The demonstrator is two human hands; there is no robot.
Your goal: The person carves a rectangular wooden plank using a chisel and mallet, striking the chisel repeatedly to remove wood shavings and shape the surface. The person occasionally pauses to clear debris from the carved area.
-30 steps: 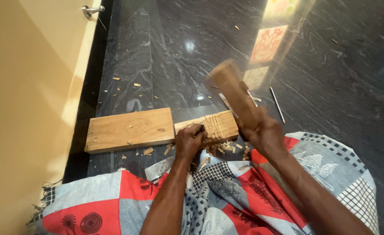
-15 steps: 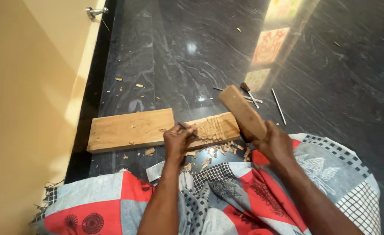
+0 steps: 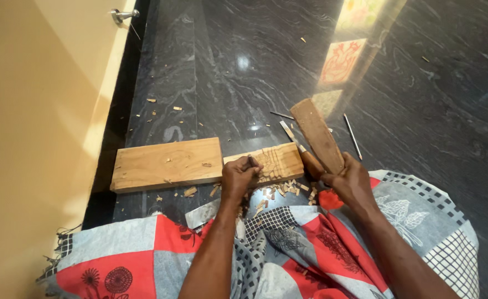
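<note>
Wooden mallet (image 3: 317, 134) lifted slightly; right hand (image 3: 350, 181) grips it, left hand (image 3: 239, 178) apparently pinches chisel (image 3: 251, 161).

One head-worn camera looks steeply down, close over the dark floor (image 3: 421, 111).

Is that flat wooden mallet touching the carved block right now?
Apart. The head view shows the flat wooden mallet raised in the right hand, with dark floor visible between it and the carved wooden block.

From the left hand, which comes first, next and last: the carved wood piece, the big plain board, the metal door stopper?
1. Carved wood piece, directly under the left hand.
2. Big plain board, just to its left.
3. Metal door stopper, far off, top left on the wall.
</note>
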